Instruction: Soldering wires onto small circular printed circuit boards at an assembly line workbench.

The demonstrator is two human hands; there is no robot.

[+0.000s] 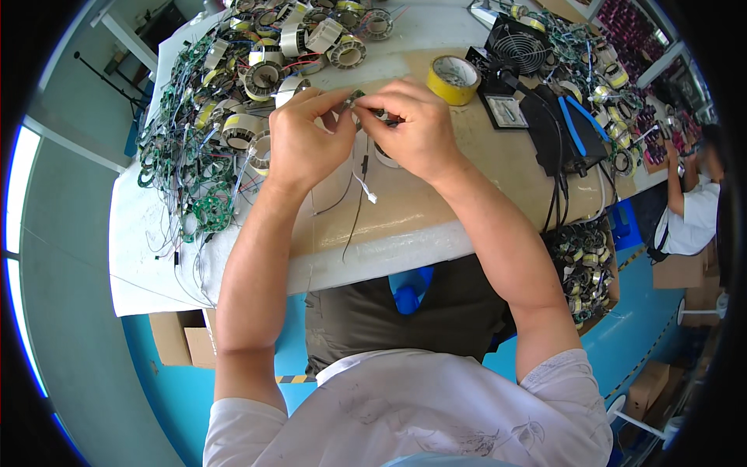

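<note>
My left hand (311, 144) and my right hand (420, 132) meet above the near middle of the table, thumbs and fingertips pinched together. Between them is a small green circuit board (355, 98), mostly covered by the fingers. Thin wires hang below the hands, one ending in a white plug connector (366, 189) and another carrying a dark connector (364, 164). Partly hidden under my right hand is a pale ring-shaped part (384, 159), perhaps a motor stator. Left of my left hand lie wound stators (241, 131) beside a tangle of green ring boards (206, 212) with wires.
Beyond my right hand stands a roll of yellow tape (453, 80). Farther right are a black fan (520, 53), a black box (564, 128) with a blue-handled tool (572, 126) on top, and cables. A box of stators (587, 268) sits below the edge. Another person (692, 202) works at far right.
</note>
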